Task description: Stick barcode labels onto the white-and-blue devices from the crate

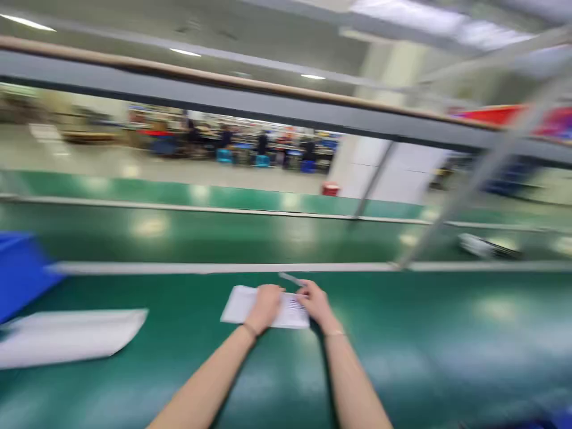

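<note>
A small white paper sheet [288, 320] with lines of dark print near its right end lies on the green work surface in front of me. My left hand [267, 305] rests over its middle, fingers curled down against it. Over the right end of the sheet is my right hand [315, 302], its fingers closed around a thin pale pen-like stick [290, 278] that points up and left. Motion blur hides the stick's exact kind and the fingertips.
A larger stack of white sheets [75, 336] lies to the left, beside a blue bin [20, 271]. Beyond a pale edge strip [223, 268] runs another green band holding a blurred black-and-white item [487, 245]. A slanted metal post [469, 179] and overhead beam [223, 95] cross the view.
</note>
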